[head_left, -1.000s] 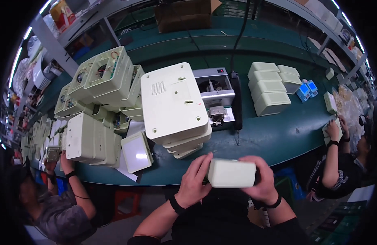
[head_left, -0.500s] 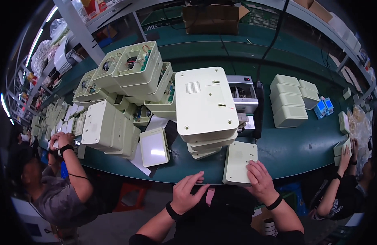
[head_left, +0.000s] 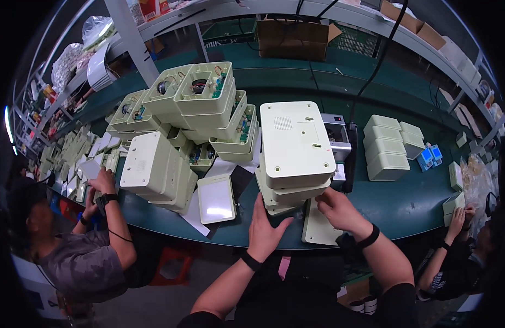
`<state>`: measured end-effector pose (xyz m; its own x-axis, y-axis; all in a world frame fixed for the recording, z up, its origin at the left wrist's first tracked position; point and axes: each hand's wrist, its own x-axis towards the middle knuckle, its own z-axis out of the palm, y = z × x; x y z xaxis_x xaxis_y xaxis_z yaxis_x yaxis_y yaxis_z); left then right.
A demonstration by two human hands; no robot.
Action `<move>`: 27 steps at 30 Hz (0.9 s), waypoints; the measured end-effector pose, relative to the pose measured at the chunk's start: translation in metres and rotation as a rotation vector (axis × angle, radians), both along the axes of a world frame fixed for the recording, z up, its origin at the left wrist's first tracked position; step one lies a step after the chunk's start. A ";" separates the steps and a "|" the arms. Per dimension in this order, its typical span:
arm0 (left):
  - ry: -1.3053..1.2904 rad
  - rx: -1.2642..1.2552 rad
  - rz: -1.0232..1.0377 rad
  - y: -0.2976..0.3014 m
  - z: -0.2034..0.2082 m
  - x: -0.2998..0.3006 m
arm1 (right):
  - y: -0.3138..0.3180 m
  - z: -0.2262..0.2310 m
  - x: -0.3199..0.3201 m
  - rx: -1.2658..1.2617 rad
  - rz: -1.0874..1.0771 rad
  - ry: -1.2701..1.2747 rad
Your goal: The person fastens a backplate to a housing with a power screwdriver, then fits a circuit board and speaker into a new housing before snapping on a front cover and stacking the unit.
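A tall stack of cream plastic housings (head_left: pixel 294 145) stands at the table's front middle, its top piece showing a speaker grille and screw holes. My left hand (head_left: pixel 265 232) is at the stack's lower left side, fingers stretched upward and thumb spread wide. Against the lower right side is my right hand (head_left: pixel 342 212), fingers bent; what its fingertips grip, if anything, is hidden. Beneath the right hand lies a single cream housing (head_left: pixel 318 227) at the table edge, partly covered by hand and stack.
More stacked housings (head_left: pixel 148 169) and open ones with wires and circuit boards (head_left: pixel 203 90) stand left. A pale-screened panel (head_left: pixel 217 199) lies between. Behind the stack is a grey metal machine (head_left: pixel 338 134). Cream boxes (head_left: pixel 384 147) and small blue items (head_left: pixel 430 157) sit right. Co-workers flank me.
Both my hands have moved up to the sides of the tall stack, the right one leaving the top of the single housing. The whole view has shifted slightly. The left co-worker lifts a pale panel.
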<state>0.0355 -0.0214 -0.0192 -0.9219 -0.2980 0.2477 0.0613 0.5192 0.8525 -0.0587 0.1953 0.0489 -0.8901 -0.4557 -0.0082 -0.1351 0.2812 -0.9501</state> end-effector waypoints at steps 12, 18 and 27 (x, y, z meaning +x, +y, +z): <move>-0.091 -0.040 -0.082 -0.020 -0.005 -0.007 | -0.037 0.026 0.001 0.328 0.145 0.107; -0.079 -0.076 -0.081 -0.022 -0.003 -0.008 | -0.042 0.007 0.000 0.177 0.086 0.117; -0.051 0.071 -0.090 -0.049 -0.007 -0.017 | -0.067 -0.012 0.007 0.152 0.027 0.186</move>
